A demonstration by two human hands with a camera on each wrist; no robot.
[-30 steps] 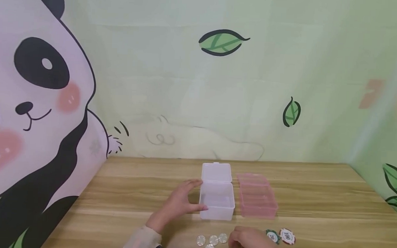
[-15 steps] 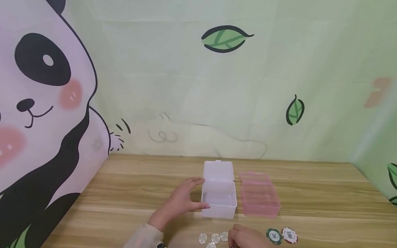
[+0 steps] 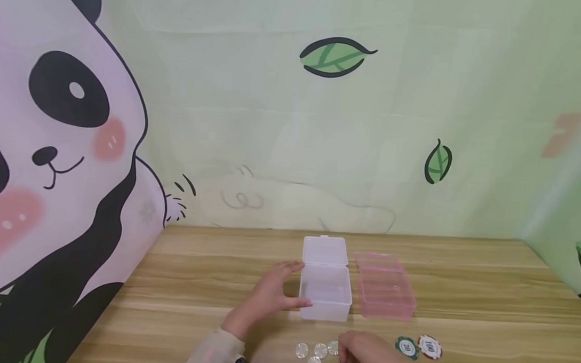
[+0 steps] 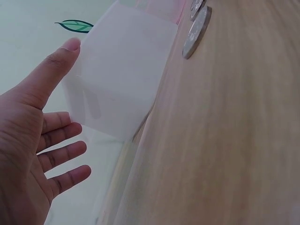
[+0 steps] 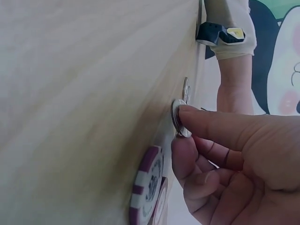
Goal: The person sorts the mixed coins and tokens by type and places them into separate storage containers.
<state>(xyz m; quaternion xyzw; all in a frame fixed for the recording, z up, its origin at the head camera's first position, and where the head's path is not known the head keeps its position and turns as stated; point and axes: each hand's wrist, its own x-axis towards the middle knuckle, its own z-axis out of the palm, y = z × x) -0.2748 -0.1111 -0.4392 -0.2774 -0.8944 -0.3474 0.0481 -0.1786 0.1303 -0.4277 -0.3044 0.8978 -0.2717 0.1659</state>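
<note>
- Head view: a silver coin [image 5: 179,123] is pinched between thumb and forefinger of the right hand [image 3: 368,358] at the near edge of the worktop [image 3: 195,285], and is judged to be at the pick-up step.
- Left hand [image 3: 267,298]: the fingers are held straight and relaxed against the left wall of the clear box [image 3: 326,292]; nothing is gripped. The two hands are apart.
- The clear box stands mid-worktop with its hinged lid [image 3: 324,250] raised; no contents can be made out inside it.
- Next move, as judged: the coin must be lifted clear of the worktop and carried forward over the near rim of the box, which is steadied by the left hand.
- Three more silver coins [image 3: 315,354] lie just left of the right hand.
- A pink box [image 3: 385,286] stands just right of the clear box.
- A green chip [image 3: 407,348] and a red chip [image 3: 430,347] lie right of the right hand, touching or nearly so.
- No obstruction is seen between coin and box; only the near rim is to be cleared.
</note>
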